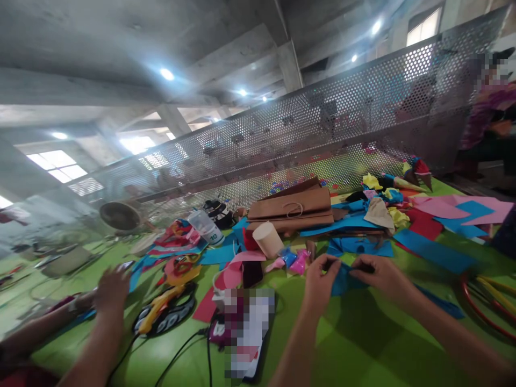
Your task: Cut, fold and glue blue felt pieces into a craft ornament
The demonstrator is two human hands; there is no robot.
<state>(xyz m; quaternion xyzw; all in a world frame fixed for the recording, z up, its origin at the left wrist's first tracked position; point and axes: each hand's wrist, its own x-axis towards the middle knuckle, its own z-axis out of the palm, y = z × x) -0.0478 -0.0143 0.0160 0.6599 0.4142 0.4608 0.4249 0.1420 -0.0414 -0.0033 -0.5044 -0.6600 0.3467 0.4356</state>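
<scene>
Both my hands pinch a piece of blue paper (pixel 342 282) between thumb and fingers, above the green table. My left hand (pixel 320 277) grips its left side. At its upper right, my right hand (pixel 373 271) holds an edge with curled fingertips. The paper hangs below the fingers and looks folded or bent. Small blue and pink wrapped pieces (pixel 297 260) lie just left of my left hand. Behind my hands is a flat blue sheet (pixel 358 246).
A co-worker's hand (pixel 113 285) is at the left, near a yellow glue gun (pixel 161 306). A phone (pixel 256 333) and cables lie in front. Further back are a brown paper bag (pixel 290 207), a cream roll (pixel 267 240) and a plastic cup (pixel 205 227). A perforated metal screen (pixel 282 140) borders the table.
</scene>
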